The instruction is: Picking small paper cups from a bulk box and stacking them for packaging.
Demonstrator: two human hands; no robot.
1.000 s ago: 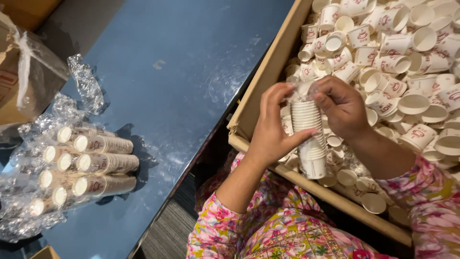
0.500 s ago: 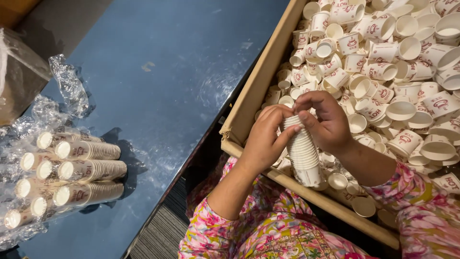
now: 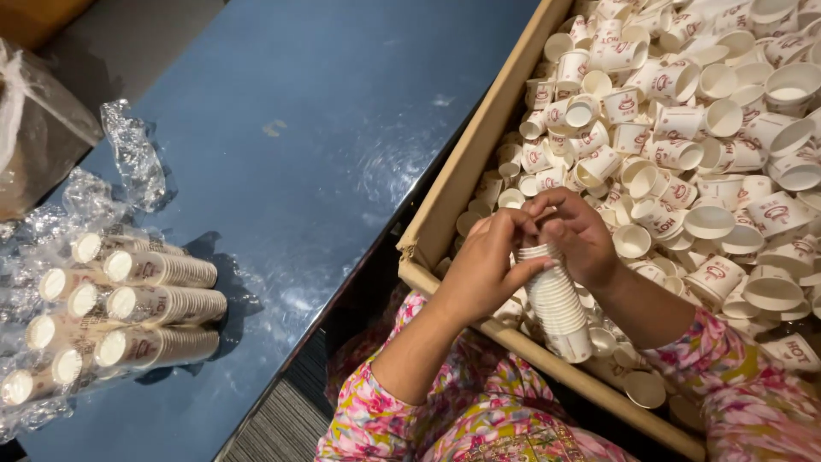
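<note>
Together, both hands close around the top of one stack of nested paper cups (image 3: 558, 301). The left hand (image 3: 486, 272) has its fingers curled around the upper end from the left side, and the thumb lies across the rim. The right hand (image 3: 580, 234) grips the same end from the right, its fingers bent down over the top cup. The stack hangs tilted, with its lower end pointing towards the person, just above the near wall of a big cardboard box (image 3: 445, 218). Inside the box lie very many loose white paper cups (image 3: 684, 128) with a red print, in all directions. Both sleeves have a pink flower pattern. Left of the box is a blue table (image 3: 282, 128). At its left edge, several finished cup stacks (image 3: 137, 299) lie side by side on crumpled clear plastic wrap (image 3: 132, 158).
</note>
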